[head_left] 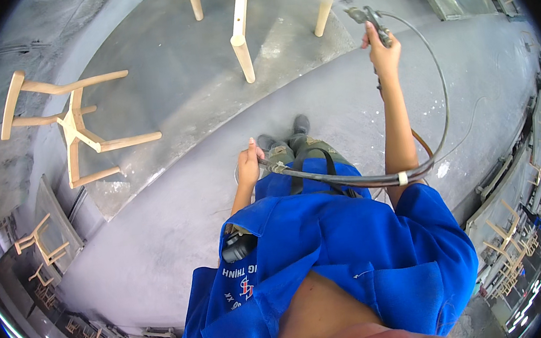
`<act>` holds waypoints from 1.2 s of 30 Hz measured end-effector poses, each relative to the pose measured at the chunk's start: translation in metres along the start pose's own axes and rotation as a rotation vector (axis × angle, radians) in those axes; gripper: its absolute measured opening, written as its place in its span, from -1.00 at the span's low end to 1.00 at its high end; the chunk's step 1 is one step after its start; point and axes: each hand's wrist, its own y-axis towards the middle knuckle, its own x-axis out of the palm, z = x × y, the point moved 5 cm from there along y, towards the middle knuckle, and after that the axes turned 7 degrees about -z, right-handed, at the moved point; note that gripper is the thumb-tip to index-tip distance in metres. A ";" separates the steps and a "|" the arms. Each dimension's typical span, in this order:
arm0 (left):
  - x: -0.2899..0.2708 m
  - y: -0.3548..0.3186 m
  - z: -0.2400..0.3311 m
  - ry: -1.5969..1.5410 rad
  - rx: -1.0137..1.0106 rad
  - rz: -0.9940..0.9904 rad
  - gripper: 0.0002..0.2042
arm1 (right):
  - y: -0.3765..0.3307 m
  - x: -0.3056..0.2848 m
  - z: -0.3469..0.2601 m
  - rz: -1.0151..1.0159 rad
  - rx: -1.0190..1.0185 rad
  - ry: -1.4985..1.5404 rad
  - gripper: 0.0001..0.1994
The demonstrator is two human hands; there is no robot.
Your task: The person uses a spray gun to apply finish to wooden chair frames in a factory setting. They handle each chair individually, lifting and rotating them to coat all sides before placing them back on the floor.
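Right hand (384, 53) grips a spray gun (367, 19) (raised), left hand (248, 164) clasps its hose (323, 177).

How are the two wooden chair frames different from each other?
The chair frame at the left lies tipped on its side, while the chair frame at the top stands on its legs. The left one shows whole; the top one is cut off by the picture's edge. Both are pale bare wood.

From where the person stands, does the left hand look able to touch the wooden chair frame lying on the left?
Probably not: the left hand is shut on the hose close to the body, and bare grey floor separates it from that chair frame.
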 end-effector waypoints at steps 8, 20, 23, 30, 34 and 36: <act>0.032 -0.020 0.026 0.081 -0.090 0.025 -0.28 | -0.010 0.044 0.018 -0.473 0.144 0.182 -0.70; 0.031 -0.033 0.061 0.161 -0.128 -0.011 -0.33 | -0.106 0.056 0.150 -0.344 0.702 0.839 -0.54; 0.002 -0.040 0.050 0.180 -0.129 0.024 -0.29 | -0.126 0.076 0.181 -0.207 0.794 0.676 -0.58; -0.111 -0.064 0.005 0.151 -0.179 0.062 -0.32 | -0.187 0.140 0.224 -0.084 0.828 0.497 -0.59; -0.198 -0.081 -0.034 0.170 -0.187 0.074 -0.32 | -0.222 0.207 0.222 -0.178 0.675 0.069 -0.64; -0.235 -0.089 -0.051 0.142 -0.166 0.095 -0.32 | -0.226 0.258 0.205 -0.317 0.526 -0.124 -0.61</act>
